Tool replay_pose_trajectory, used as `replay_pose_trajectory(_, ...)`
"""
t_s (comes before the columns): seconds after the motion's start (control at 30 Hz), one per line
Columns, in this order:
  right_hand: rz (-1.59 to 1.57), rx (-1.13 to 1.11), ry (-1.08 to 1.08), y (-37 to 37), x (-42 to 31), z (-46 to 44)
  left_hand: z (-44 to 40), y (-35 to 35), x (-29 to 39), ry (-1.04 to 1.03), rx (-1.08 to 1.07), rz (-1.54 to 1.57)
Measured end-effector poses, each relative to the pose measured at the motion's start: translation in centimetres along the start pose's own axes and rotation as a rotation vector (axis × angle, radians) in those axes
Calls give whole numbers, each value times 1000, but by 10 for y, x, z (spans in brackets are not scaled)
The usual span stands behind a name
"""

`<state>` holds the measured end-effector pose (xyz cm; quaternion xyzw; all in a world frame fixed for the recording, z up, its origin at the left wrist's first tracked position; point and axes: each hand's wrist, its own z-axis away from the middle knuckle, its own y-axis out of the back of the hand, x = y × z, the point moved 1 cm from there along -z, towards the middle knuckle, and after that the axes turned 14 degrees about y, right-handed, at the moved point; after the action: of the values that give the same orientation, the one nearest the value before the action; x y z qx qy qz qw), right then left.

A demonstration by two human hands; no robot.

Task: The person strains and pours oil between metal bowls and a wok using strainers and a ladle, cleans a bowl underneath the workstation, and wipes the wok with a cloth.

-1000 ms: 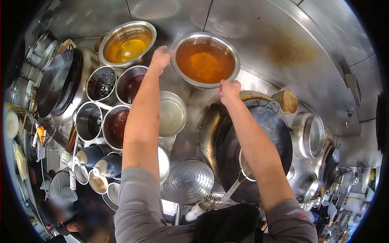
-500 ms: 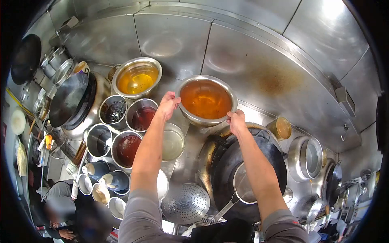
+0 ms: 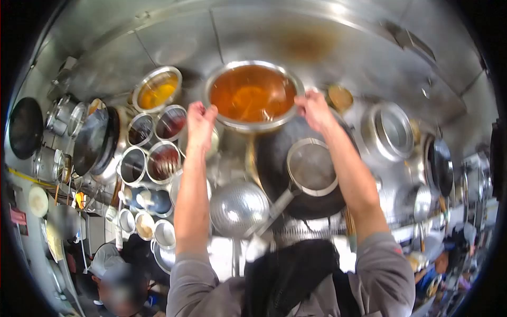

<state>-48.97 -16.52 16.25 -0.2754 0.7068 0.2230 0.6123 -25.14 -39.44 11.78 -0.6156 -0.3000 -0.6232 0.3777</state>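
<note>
Between my hands a wide steel bowl point(image 3: 253, 127) of orange-amber liquid point(image 3: 251, 95) is held up by its rim. My left hand point(image 3: 200, 126) is closed on the rim at the left, and my right hand point(image 3: 318, 112) pinches it at the right. Below and behind the bowl's near side lies a dark wok point(image 3: 274, 164). A round fine-mesh strainer point(image 3: 312, 165) rests over the wok, its handle pointing toward me. Left of that handle is a perforated skimmer point(image 3: 240, 208).
Another steel bowl point(image 3: 158, 90) with yellow liquid stands at the back left. Several steel pots point(image 3: 133, 165) of dark and red liquids sit in front of it. Stacked steel pans point(image 3: 391, 131) are at the right. Other people point(image 3: 124, 285) appear at the lower left and lower right.
The bowl has come closer to me and looks larger and more level, both hands still on its rim. The whole view has shifted, so more of my apron and the counter's near edge show.
</note>
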Motion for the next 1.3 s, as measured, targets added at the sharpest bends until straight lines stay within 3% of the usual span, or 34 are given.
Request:
replay_pose_trajectory(0.17, -161, 1, 1, 83, -28, 65, 119, -63, 26, 144, -87, 136)
replay_pose_trajectory(0.43, 14, 10, -60, 217, -70, 181, 278, -172, -5, 237, -58, 289)
replay_pose_trajectory(0.63, 130, 13, -106, 301, -83, 228, 345, -239, -37, 339, -68, 216)
replay_pose_trajectory(1.0, 235, 21, -154, 366, -89, 251, 390, -302, -76, 423, -52, 235)
replay_pose_trajectory(1.3, 277, 6, -154, 370, -92, 254, 405, -313, -80, 393, -25, 231)
